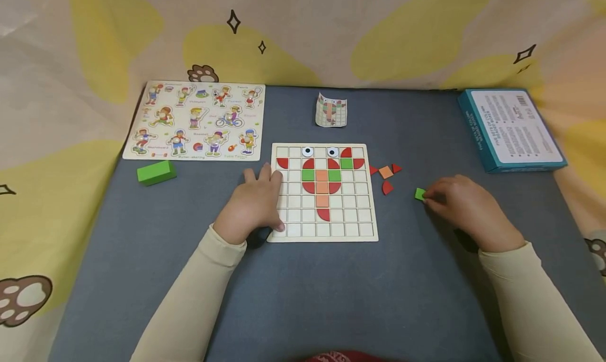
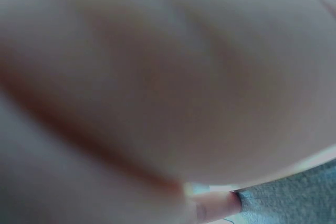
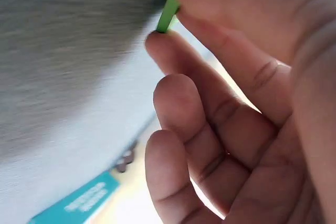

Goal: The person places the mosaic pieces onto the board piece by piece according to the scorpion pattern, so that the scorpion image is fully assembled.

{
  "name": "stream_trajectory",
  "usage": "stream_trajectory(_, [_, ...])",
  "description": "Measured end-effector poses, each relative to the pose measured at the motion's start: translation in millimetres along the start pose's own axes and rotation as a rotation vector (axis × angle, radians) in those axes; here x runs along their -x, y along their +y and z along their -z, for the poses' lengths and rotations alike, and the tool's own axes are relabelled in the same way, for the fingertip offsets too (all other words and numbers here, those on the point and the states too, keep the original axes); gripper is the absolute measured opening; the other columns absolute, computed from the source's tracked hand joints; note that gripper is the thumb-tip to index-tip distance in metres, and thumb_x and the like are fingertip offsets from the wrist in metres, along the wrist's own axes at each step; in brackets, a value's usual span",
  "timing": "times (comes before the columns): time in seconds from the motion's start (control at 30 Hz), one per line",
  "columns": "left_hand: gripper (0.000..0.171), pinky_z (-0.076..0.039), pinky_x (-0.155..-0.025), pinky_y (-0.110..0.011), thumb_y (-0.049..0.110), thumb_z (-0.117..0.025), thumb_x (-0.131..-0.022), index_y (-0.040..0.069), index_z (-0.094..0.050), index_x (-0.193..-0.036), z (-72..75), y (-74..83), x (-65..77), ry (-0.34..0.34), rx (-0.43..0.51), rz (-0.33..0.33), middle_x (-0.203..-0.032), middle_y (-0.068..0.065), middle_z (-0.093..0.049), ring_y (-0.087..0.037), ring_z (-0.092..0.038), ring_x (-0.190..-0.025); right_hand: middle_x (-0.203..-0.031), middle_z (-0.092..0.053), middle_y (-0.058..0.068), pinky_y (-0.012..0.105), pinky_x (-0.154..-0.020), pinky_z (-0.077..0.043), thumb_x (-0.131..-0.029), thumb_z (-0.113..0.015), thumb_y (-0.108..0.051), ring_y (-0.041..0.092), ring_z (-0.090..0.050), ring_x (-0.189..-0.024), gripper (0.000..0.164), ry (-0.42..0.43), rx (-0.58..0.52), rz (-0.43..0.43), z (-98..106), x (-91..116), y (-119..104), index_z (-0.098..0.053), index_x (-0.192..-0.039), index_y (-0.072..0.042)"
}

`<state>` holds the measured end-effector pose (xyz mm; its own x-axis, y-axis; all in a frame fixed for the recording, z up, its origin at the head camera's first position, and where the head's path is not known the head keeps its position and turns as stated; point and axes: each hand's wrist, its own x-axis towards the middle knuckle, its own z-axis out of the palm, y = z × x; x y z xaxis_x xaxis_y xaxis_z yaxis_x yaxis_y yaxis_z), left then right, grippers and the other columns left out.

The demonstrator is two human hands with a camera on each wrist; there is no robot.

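In the head view a white grid board (image 1: 347,229) lies on the table, with red, green and peach pieces and two eye pieces set in its squares. My left hand (image 1: 253,204) rests at its left edge, fingers spread and thumb on the lower left corner. Palm skin fills most of the left wrist view. To the right of the board, my right hand (image 1: 466,209) pinches a small green square tile (image 1: 419,194) between thumb and fingertips. That thin green tile (image 3: 167,14) shows edge-on in the right wrist view, the other fingers loosely curled below.
Several loose pieces lie off the board's right side, among them a peach square (image 1: 385,172) and a red quarter-circle (image 1: 387,187). A small pattern card (image 1: 331,112) stands behind. Farther out are a sports picture board (image 1: 189,136), a green block (image 1: 157,173) and a teal box (image 1: 516,128).
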<state>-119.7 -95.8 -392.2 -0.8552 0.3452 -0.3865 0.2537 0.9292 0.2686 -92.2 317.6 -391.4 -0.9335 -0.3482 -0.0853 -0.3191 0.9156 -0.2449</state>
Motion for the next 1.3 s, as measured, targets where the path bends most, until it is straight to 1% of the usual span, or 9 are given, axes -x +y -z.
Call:
stream_trajectory(0.1, [0.108, -0.061, -0.072, -0.049, 0.031, -0.103, -0.065, -0.007, -0.044, -0.147, -0.7, -1.6, -0.6, 0.001, 0.0, 0.0, -0.158, -0.031, -0.032, -0.052, -0.035, -0.126, -0.102, -0.077, 0.012, 0.054, -0.084, -0.055, -0.089, -0.084, -0.009, 0.032, -0.064, -0.095, 0.013, -0.004, -0.012, 0.001, 7, -12, -14, -0.082, -0.101, -0.004])
stream_trajectory(0.23, [0.108, -0.061, -0.072, -0.049, 0.032, -0.103, -0.065, -0.006, -0.044, -0.148, -1.2, -3.3, -1.2, -0.002, -0.006, 0.0, -0.157, -0.031, -0.032, -0.052, -0.034, -0.126, -0.103, -0.076, 0.011, 0.052, -0.085, -0.055, -0.089, -0.083, -0.011, 0.032, -0.062, -0.099, 0.013, 0.028, -0.019, 0.045, 15, -41, -49, -0.082, -0.102, -0.005])
stream_trajectory(0.37, [0.109, -0.061, -0.073, -0.049, 0.033, -0.103, -0.065, -0.005, -0.043, -0.148, -1.6, -3.2, -2.2, -0.003, -0.009, 0.002, -0.157, -0.03, -0.033, -0.052, -0.034, -0.128, -0.1, -0.077, 0.007, 0.046, -0.082, -0.056, -0.088, -0.085, -0.013, 0.029, -0.062, -0.095, 0.013, 0.076, -0.006, 0.174, 14, -80, -87, -0.083, -0.1, -0.008])
stream_trajectory(0.53, [0.11, -0.061, -0.075, -0.051, 0.035, -0.102, -0.065, -0.005, -0.043, -0.149, -3.2, -1.8, -4.5, -0.004, -0.013, -0.002, -0.159, -0.03, -0.032, -0.055, -0.032, -0.132, -0.103, -0.078, 0.004, 0.042, -0.087, -0.054, -0.092, -0.082, -0.015, 0.027, -0.063, -0.099, 0.011, 0.041, 0.016, 0.335, 4, -126, -129, -0.084, -0.103, -0.011])
stream_trajectory(0.73, [0.112, -0.061, -0.077, -0.052, 0.036, -0.102, -0.064, -0.005, -0.042, -0.15, -2.5, -1.2, -3.7, -0.006, -0.018, 0.0, -0.161, -0.031, -0.03, -0.057, -0.03, -0.135, -0.1, -0.078, 0.002, 0.041, -0.086, -0.053, -0.093, -0.075, -0.007, 0.028, -0.063, -0.095, 0.012, 0.043, 0.078, 0.478, -12, -163, -162, -0.083, -0.099, -0.013])
stream_trajectory(0.8, [0.112, -0.061, -0.077, -0.052, 0.036, -0.102, -0.064, -0.005, -0.042, -0.15, -2.7, -1.6, -3.4, -0.006, -0.02, -0.002, -0.161, -0.031, -0.03, -0.058, -0.03, -0.135, -0.1, -0.078, 0.003, 0.042, -0.084, -0.054, -0.092, -0.074, -0.005, 0.029, -0.064, -0.094, 0.015, 0.041, 0.097, 0.502, -17, -170, -168, -0.084, -0.099, -0.012])
stream_trajectory(0.97, [0.111, -0.061, -0.076, -0.053, 0.036, -0.102, -0.065, -0.005, -0.043, -0.149, -5.0, -2.8, -3.9, -0.005, -0.026, -0.009, -0.161, -0.032, -0.03, -0.06, -0.03, -0.136, -0.101, -0.078, 0.003, 0.044, -0.077, -0.054, -0.093, -0.071, -0.002, 0.029, -0.062, -0.092, 0.021, 0.023, 0.159, 0.5, -30, -178, -173, -0.085, -0.101, -0.015])
stream_trajectory(1.23, [0.113, -0.061, -0.077, -0.053, 0.038, -0.102, -0.063, -0.005, -0.043, -0.149, -5.1, -4.0, -4.1, 0.006, -0.039, -0.009, -0.161, -0.032, -0.03, -0.061, -0.03, -0.136, -0.096, -0.076, 0.005, 0.042, -0.07, -0.049, -0.099, -0.071, -0.009, 0.028, -0.055, -0.088, 0.017, 0.075, 0.269, 0.498, -35, -173, -180, -0.085, -0.097, -0.017])
stream_trajectory(1.3, [0.113, -0.061, -0.077, -0.053, 0.038, -0.103, -0.063, -0.005, -0.043, -0.149, -4.9, -4.7, -4.0, 0.008, -0.037, -0.008, -0.161, -0.033, -0.03, -0.061, -0.03, -0.136, -0.099, -0.076, 0.006, 0.042, -0.071, -0.05, -0.1, -0.07, -0.012, 0.028, -0.055, -0.09, 0.016, 0.076, 0.298, 0.488, -35, -172, -182, -0.085, -0.099, -0.016])
